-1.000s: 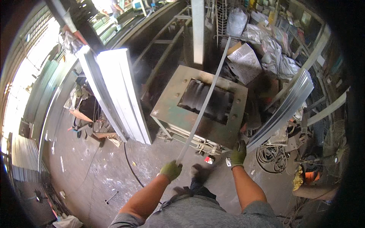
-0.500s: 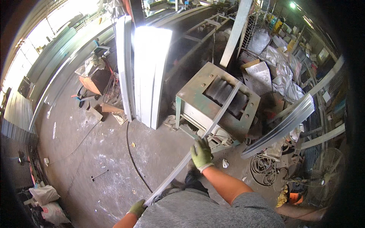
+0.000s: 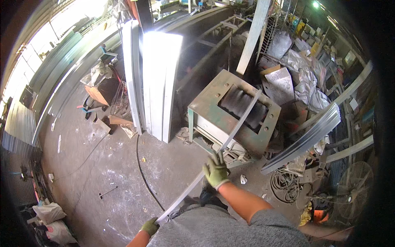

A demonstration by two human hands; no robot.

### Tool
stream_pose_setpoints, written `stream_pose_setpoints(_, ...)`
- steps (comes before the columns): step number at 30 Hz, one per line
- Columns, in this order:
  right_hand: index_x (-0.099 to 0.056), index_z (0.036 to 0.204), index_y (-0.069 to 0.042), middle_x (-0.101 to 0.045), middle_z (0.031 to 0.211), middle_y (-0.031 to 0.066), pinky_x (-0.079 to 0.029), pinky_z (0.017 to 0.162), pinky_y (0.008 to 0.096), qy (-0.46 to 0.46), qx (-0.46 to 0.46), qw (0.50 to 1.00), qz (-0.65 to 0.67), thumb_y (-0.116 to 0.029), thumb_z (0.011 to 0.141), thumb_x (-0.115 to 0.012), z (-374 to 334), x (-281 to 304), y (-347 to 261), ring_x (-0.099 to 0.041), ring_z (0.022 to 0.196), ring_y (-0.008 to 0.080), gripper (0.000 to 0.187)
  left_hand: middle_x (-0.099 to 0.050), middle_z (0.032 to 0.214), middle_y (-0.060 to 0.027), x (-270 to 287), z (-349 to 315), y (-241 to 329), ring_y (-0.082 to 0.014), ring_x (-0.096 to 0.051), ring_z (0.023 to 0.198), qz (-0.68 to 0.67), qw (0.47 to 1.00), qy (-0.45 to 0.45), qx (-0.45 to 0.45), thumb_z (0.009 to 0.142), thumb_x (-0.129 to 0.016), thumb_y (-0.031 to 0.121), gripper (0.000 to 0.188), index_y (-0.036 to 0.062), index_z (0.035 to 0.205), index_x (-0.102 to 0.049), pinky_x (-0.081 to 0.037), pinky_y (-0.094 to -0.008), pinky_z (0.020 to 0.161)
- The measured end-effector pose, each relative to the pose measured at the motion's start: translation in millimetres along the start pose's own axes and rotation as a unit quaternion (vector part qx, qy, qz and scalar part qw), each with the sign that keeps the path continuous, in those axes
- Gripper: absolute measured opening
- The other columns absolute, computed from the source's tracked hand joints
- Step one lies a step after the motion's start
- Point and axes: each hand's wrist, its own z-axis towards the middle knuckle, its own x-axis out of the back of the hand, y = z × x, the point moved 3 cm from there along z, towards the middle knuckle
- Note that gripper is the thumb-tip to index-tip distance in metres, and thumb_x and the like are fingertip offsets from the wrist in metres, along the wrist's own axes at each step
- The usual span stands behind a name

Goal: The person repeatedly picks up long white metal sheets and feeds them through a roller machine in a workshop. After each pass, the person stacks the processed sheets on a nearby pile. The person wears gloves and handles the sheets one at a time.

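Observation:
A long, thin pale metal strip [image 3: 187, 192] slants from my waist up across the top of a worn green-grey machine [image 3: 205, 101]. Its far part lies over the dark ribbed roller [image 3: 238, 103] set in the machine's opening. My left hand [image 3: 149, 226], in a greenish glove, is closed around the near end of the strip beside my body. Farther along, my gloved right hand [image 3: 215, 171] has its fingers over the strip, just short of the machine's front edge. The underside of that grip is hidden.
Tall white metal panels [image 3: 160, 86] stand left of the machine. A curved bundle of metal profiles [image 3: 304, 138] leans at the right, above coiled cable [image 3: 284, 185] and a fan [image 3: 354, 183]. A black cable [image 3: 142, 171] crosses the floor. Scrap cardboard [image 3: 97, 95] lies at the left.
My right hand has shifted slightly left and toward me, its fingers a little more spread over the strip. The left hand keeps its hold, and the view has tilted slightly.

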Motion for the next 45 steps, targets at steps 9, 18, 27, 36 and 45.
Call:
stream_pose_setpoints(9,-0.063,0.138,0.003,-0.056,0.156,0.0242,-0.037,0.126,0.0573,0.145,-0.057,0.982,-0.102,-0.025,0.11,-0.056,166,37,160,-0.045,0.151,0.0491,0.04,-0.082,0.105,-0.0151,79,87,222,-0.0347,-0.079,0.098,-0.069,0.993,0.085,-0.052,0.093,-0.081,0.043,0.044,0.016,0.128,-0.076,-0.06,-0.0462,0.086)
stream_pose_setpoints(18,-0.07,0.133,-0.002,-0.065,0.147,0.0222,-0.044,0.12,0.0563,0.191,-0.093,0.969,-0.125,-0.03,0.108,-0.058,203,19,196,-0.058,0.139,0.0461,0.039,-0.077,0.095,-0.0226,88,99,306,-0.0384,-0.077,0.09,-0.049,0.997,0.059,-0.024,0.101,-0.067,0.065,0.061,0.0046,0.108,-0.077,-0.057,-0.0485,0.082)
stream_pose_setpoints(27,-0.073,0.12,-0.006,-0.07,0.134,0.0167,-0.046,0.116,0.0567,0.146,-0.065,0.974,-0.158,-0.028,0.107,-0.058,211,33,206,-0.061,0.131,0.0433,0.029,-0.077,0.112,-0.0257,87,108,329,-0.0484,-0.071,0.113,-0.053,0.999,0.002,0.006,0.103,-0.057,0.073,0.069,0.0091,0.119,-0.078,-0.055,-0.0541,0.096)
stream_pose_setpoints(36,-0.072,0.12,-0.004,-0.068,0.14,0.015,-0.04,0.123,0.054,0.122,-0.05,0.979,-0.157,-0.028,0.109,-0.057,155,1,148,-0.054,0.141,0.0426,0.031,-0.075,0.094,-0.0257,51,85,227,-0.0458,-0.074,0.092,-0.12,0.99,0.062,-0.042,0.107,-0.059,0.063,0.06,0.0069,0.112,-0.078,-0.057,-0.0513,0.082)
stream_pose_setpoints(45,-0.068,0.119,-0.005,-0.063,0.144,0.0171,-0.036,0.125,0.0532,0.108,-0.041,0.982,-0.148,-0.024,0.106,-0.058,83,-36,55,-0.05,0.142,0.0427,0.025,-0.073,0.097,-0.0323,22,47,101,-0.0558,-0.069,0.102,-0.103,0.992,0.076,-0.017,0.111,-0.041,0.067,0.07,0.0071,0.11,-0.078,-0.054,-0.0608,0.084)
